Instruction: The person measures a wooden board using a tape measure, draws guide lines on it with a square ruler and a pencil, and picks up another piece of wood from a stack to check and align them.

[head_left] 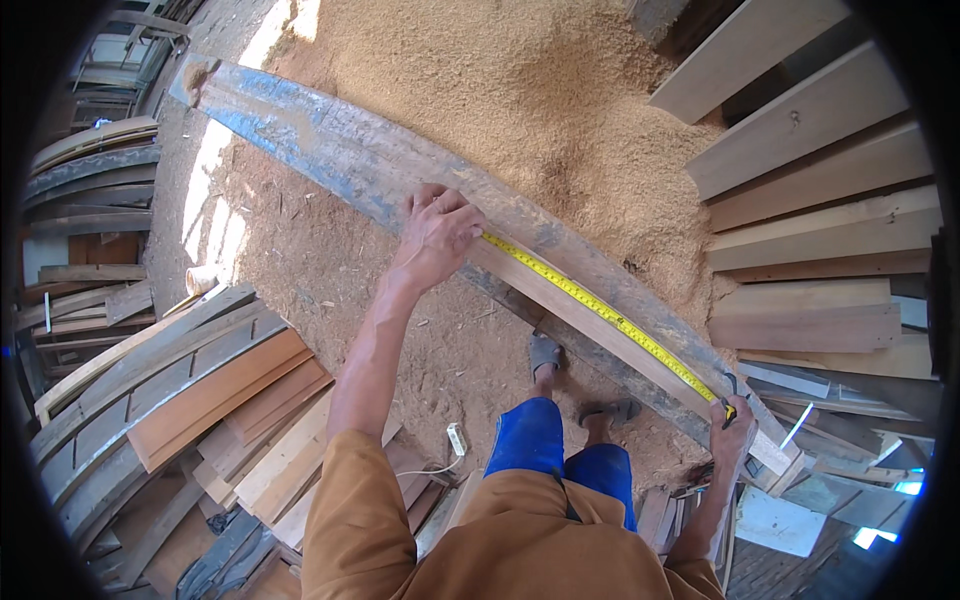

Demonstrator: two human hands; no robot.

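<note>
A yellow tape measure is drawn out along a narrow light-brown board. The board lies on a long, worn plank with patches of blue paint, slanting from far left to near right. My left hand has its fingers curled at the tape's far end, over the board; the hand hides the tape's tip. My right hand is wrapped around the black-and-yellow tape case near the board's near right end. Between my hands the blade runs nearly straight.
A heap of sawdust lies beyond the plank. Boards stand in a row on the right, and stacked wood pieces lie on the left. A white power strip with a cable rests on the dirt floor near my feet.
</note>
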